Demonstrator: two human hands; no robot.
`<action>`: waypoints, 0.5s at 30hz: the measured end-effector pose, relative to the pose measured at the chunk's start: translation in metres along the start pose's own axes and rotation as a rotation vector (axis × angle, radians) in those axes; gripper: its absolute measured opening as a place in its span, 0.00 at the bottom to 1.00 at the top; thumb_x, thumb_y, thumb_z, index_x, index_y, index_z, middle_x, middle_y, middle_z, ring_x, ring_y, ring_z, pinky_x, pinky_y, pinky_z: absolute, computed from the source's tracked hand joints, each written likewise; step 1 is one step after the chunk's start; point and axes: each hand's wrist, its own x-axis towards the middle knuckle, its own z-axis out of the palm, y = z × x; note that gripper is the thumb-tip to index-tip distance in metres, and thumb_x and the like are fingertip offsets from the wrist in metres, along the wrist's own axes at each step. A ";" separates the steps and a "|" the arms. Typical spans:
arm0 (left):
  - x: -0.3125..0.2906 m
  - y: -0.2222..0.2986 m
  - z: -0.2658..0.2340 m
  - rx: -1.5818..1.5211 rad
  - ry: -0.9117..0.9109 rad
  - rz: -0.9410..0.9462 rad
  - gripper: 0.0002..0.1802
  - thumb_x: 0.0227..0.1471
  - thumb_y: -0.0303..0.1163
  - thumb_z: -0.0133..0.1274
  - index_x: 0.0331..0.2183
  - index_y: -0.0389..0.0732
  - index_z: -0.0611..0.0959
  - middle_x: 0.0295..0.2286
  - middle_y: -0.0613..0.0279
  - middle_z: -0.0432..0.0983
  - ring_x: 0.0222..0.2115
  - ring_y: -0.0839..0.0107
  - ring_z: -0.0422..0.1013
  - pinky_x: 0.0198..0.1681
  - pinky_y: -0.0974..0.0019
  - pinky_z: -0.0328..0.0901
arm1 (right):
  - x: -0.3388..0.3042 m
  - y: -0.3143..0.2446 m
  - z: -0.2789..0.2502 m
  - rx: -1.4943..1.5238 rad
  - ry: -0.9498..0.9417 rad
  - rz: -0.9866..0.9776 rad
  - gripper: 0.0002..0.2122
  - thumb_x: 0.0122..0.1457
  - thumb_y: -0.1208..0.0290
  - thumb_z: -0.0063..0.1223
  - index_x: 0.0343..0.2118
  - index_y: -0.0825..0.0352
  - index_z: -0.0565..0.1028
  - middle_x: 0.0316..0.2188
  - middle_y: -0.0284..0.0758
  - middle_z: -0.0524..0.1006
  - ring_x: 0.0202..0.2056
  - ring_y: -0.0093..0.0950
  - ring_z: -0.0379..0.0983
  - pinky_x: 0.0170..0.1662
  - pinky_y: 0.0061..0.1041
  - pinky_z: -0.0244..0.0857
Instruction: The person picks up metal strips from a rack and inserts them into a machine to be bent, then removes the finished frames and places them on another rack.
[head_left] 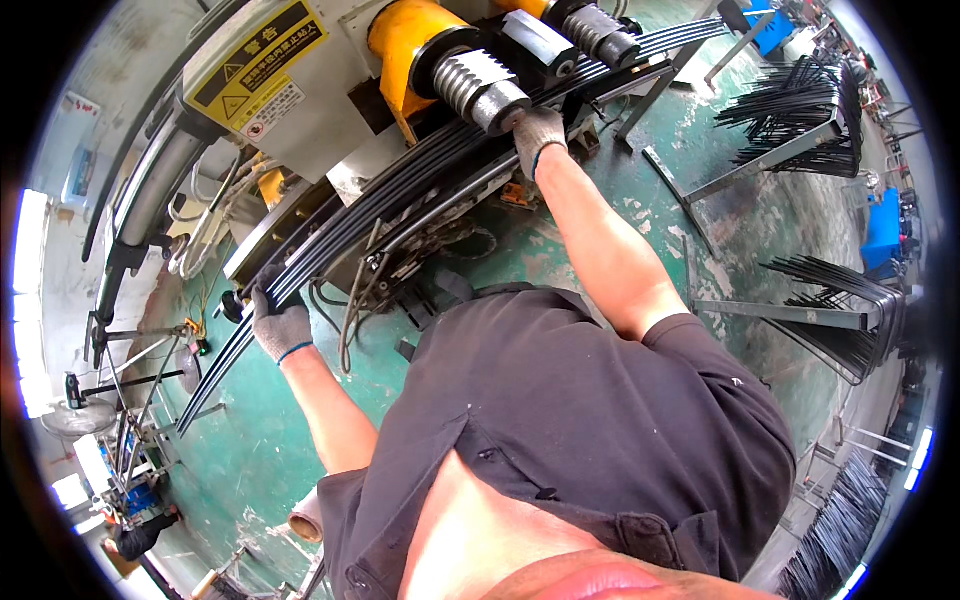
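A row of long, thin black metal tubes (pixel 370 207) runs across the machine, from lower left to upper right. My left hand (pixel 283 328), in a grey knit glove with dark, soiled fingertips, is closed around the tubes near their left end. My right hand (pixel 540 138), in a pale knit glove, is at the row farther right, against the blunt end of a thick ribbed steel cylinder (pixel 480 88). Its fingers are curled in, and what they grip is hidden. The cylinder sticks out of a yellow housing (pixel 408 42) above the tubes.
A second ribbed cylinder (pixel 600 35) stands farther right. Hoses and cables (pixel 350 310) hang below the machine's front. Metal racks with bundles of black rods (pixel 800 120) stand at the right. A floor fan (pixel 80 415) is at the far left, above a worn green floor (pixel 260 450).
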 end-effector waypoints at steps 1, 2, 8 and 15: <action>-0.004 0.000 0.008 -0.034 0.000 -0.020 0.15 0.67 0.29 0.46 0.45 0.27 0.81 0.47 0.44 0.80 0.52 0.51 0.74 0.63 0.48 0.66 | -0.003 0.001 -0.004 -0.048 0.003 -0.028 0.12 0.64 0.74 0.49 0.46 0.60 0.81 0.47 0.36 0.83 0.50 0.31 0.80 0.49 0.29 0.74; -0.007 -0.003 0.014 -0.069 0.000 -0.040 0.15 0.67 0.30 0.47 0.45 0.27 0.80 0.47 0.43 0.80 0.52 0.51 0.74 0.63 0.48 0.66 | -0.007 0.001 -0.008 -0.096 0.006 -0.056 0.12 0.64 0.73 0.48 0.46 0.60 0.81 0.47 0.36 0.83 0.50 0.31 0.80 0.48 0.30 0.74; -0.037 -0.048 0.050 0.719 -0.134 0.210 0.23 0.74 0.37 0.34 0.50 0.31 0.80 0.50 0.50 0.77 0.53 0.61 0.73 0.63 0.58 0.64 | -0.001 -0.002 0.003 0.654 -0.025 0.136 0.12 0.64 0.70 0.50 0.46 0.61 0.82 0.48 0.39 0.82 0.51 0.34 0.80 0.50 0.31 0.74; -0.040 -0.064 0.085 0.102 0.059 -0.136 0.20 0.70 0.35 0.44 0.52 0.29 0.77 0.51 0.45 0.77 0.55 0.55 0.71 0.64 0.53 0.64 | 0.011 0.006 0.012 0.037 -0.070 0.029 0.13 0.62 0.66 0.53 0.48 0.57 0.82 0.48 0.35 0.83 0.53 0.31 0.79 0.50 0.29 0.74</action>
